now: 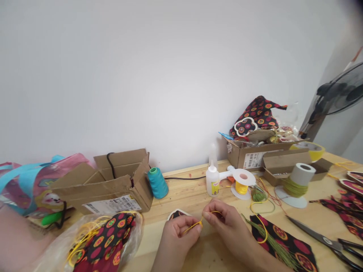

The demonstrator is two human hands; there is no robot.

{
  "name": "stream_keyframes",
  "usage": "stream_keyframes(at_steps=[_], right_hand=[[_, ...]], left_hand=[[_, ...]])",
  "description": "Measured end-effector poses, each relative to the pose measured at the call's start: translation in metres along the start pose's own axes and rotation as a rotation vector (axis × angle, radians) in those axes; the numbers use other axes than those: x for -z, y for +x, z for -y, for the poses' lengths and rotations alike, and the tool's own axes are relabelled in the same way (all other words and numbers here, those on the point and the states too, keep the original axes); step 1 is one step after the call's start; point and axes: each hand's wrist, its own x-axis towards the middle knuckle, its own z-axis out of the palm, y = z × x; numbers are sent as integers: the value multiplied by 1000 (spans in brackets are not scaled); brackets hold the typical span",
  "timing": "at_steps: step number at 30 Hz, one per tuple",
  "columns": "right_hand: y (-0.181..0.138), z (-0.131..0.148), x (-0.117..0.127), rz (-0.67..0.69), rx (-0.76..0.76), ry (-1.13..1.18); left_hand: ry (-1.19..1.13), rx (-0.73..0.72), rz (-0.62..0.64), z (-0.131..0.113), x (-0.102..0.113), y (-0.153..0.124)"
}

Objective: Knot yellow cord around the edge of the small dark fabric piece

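Note:
Low in the middle of the view, my left hand (177,236) and my right hand (229,226) meet over the wooden table (184,196). Both pinch a thin yellow cord (198,223) that runs between their fingertips. The cord loops away to the right toward a yellow cord spool (242,184). A small patterned card (176,214) lies just behind my left hand.
An open cardboard box (113,181) and a teal thread cone (157,183) stand at the left. A glue bottle (212,180), a green cord spool (297,181) and a box of patterned fabric (255,151) sit behind. Scissors (326,240) lie at the right. A plastic bag of fabric (104,241) lies front left.

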Motion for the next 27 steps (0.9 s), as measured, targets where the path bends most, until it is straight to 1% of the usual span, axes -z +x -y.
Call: stream_keyframes(at_steps=[8, 13, 18, 21, 27], right_hand=[[0, 2, 1, 38, -9, 8], [-2, 4, 0, 58, -13, 14], [-1, 3, 2, 39, -7, -10], [2, 1, 3, 47, -36, 0], [3, -1, 2, 60, -74, 52]], left_hand=[[-18, -14, 6, 2, 3, 0], [-50, 20, -11, 2, 4, 3], [-94, 13, -17, 4, 5, 5], [-106, 15, 2, 4, 6, 5], [-118, 50, 77, 3, 10, 4]])
